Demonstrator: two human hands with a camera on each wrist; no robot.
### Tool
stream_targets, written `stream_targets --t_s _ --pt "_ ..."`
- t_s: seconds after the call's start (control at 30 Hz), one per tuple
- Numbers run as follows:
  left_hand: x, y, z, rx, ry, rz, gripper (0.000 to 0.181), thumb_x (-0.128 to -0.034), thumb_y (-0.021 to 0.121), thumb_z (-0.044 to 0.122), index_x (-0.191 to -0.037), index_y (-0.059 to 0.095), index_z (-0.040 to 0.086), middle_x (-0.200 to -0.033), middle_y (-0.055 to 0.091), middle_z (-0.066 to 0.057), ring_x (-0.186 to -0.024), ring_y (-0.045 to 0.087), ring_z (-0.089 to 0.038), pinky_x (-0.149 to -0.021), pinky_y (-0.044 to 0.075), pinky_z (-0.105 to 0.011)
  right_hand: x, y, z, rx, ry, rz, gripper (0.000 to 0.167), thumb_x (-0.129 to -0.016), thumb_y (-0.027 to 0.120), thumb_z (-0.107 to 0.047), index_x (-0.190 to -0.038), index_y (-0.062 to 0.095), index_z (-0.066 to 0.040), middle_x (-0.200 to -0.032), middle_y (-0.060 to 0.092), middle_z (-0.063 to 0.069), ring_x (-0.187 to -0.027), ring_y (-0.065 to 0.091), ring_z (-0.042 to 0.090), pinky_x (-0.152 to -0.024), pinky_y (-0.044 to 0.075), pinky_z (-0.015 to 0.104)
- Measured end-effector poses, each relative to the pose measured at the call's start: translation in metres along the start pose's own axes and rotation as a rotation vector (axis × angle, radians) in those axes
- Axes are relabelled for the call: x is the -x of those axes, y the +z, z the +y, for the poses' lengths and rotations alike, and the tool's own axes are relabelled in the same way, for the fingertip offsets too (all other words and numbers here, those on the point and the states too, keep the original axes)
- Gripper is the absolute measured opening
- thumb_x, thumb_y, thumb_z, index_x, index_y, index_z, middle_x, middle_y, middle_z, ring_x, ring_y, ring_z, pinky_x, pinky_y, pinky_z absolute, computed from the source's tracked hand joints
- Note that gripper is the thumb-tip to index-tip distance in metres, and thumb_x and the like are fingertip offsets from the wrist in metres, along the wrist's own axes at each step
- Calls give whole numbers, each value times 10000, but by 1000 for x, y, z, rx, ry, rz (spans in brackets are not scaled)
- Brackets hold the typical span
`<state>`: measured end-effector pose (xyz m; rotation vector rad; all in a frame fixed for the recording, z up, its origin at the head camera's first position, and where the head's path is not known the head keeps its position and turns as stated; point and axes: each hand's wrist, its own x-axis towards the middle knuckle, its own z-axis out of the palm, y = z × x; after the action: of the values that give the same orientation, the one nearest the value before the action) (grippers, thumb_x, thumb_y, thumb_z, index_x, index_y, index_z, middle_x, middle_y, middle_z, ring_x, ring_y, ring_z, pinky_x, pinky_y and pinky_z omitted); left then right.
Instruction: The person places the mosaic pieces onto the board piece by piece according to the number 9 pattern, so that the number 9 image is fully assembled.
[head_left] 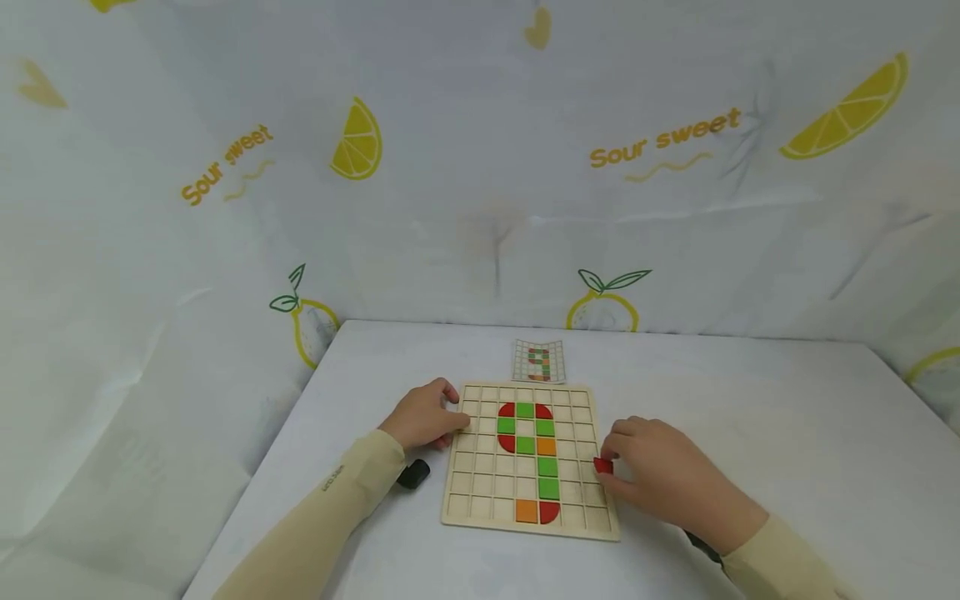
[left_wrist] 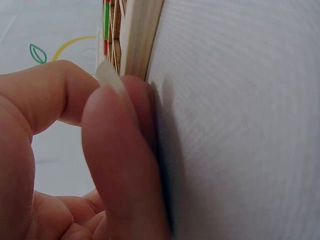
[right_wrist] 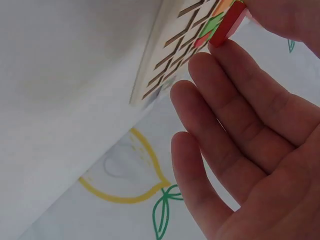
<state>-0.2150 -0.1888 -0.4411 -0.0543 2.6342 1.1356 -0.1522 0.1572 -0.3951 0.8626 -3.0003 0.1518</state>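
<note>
A wooden grid board (head_left: 482, 485) lies flat on the table, with red, green and orange tiles set in its cells in the form of a 9. At the foot of the figure sit an orange tile (head_left: 527, 511) and a rounded red tile (head_left: 550, 512). My right hand (head_left: 667, 475) pinches another red tile (head_left: 603, 466) between thumb and fingertips over the board's right edge; in the right wrist view the other fingers (right_wrist: 220, 105) extend loosely. My left hand (head_left: 423, 417) rests at the board's left edge, fingers loosely bent, and the left wrist view shows its fingertips against that edge.
Behind the board lies a pattern card (head_left: 557, 363) showing a similar coloured 9. A small black object (head_left: 413, 474) is by the left wrist. The white table (head_left: 757, 433) meets a lemon-printed backdrop (head_left: 450, 183) at its back edge.
</note>
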Motion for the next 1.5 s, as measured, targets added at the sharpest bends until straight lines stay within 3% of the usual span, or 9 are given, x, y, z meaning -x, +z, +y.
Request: stream_targets --t_s 0.43,0.6,0.73,0.87,1.07,1.5 --pt "-4 1 -3 -2 -2 -4 383 -931 786 317 -1219 600 147 -722 697 -35 -557 624 -146 -617 502 -282 -38 7 -61 -34 -130 -14 199 -897 856 -379 -866 760 -207 -862 654 -125 -822 592 91 -852 568 381" --pt "-3 1 0 3 -5 -7 377 -928 789 314 -1209 602 145 -724 695 -34 -564 624 -147 -618 494 -285 -42 15 -78 -59 -197 14 190 -911 817 -317 -786 716 -215 -782 585 -142 -742 520 67 -790 533 338" --pt "-1 1 3 1 -1 -4 368 -932 784 311 -1202 601 143 -710 686 -26 -560 616 -142 -610 486 -280 -44 24 -86 -55 -241 41 199 -863 799 -256 -724 659 -226 -715 498 -155 -699 437 61 -721 468 289" --pt "0 0 3 3 -1 -4 367 -926 783 303 -1198 599 139 -700 685 -27 -555 613 -142 -606 486 -277 -44 27 -92 -44 -245 13 232 -866 826 -306 -744 644 -230 -716 472 -148 -723 433 68 -761 491 323" --pt "1 -1 2 -4 -10 -2 367 -927 783 305 -1198 596 141 -696 683 -23 -561 611 -141 -610 479 -279 -42 28 -98 -39 -258 15 244 -859 854 -314 -756 651 -227 -725 492 -142 -733 440 69 -799 517 366" --pt "3 -1 4 -3 -15 0 364 -923 781 295 -1198 601 137 -695 679 -23 -554 609 -136 -608 478 -273 -42 33 -101 -49 -238 6 237 -876 836 -321 -752 658 -224 -716 494 -143 -722 440 71 -739 471 305"
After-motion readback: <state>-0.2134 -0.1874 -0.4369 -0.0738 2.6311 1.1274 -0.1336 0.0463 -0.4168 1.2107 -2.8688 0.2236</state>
